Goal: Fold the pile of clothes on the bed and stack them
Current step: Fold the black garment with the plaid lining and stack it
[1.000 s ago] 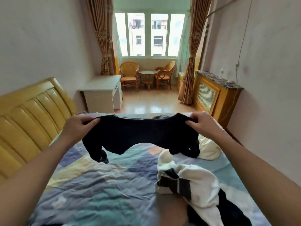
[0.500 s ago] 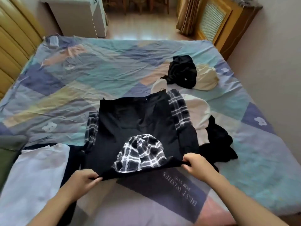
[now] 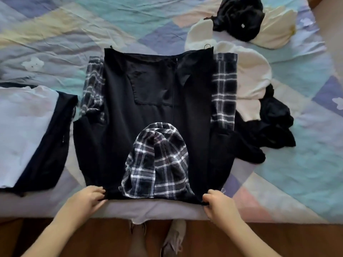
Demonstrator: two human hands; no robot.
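A black hooded jacket (image 3: 148, 101) with plaid sleeves and a plaid hood (image 3: 156, 164) lies spread flat on the bed, hood end toward me. My left hand (image 3: 87, 199) pinches its near left corner. My right hand (image 3: 218, 203) pinches its near right corner. To the left lies a folded stack, a pale blue garment (image 3: 22, 127) on a black one (image 3: 53, 145). On the right, unfolded clothes lie loose: a cream garment (image 3: 250, 75), a black bundle (image 3: 269, 130) and a further black bundle (image 3: 239, 17).
The patchwork bedspread (image 3: 74, 30) covers the bed; its near edge (image 3: 157, 210) runs just below my hands. Below it is a brown wooden floor (image 3: 92, 238) with my feet (image 3: 174, 236) showing.
One second ago I held the black garment stretched in the air. It now lies flat on the bed, and I have drawn its near edge closer to the bed's edge, both hands still pinching the corners.
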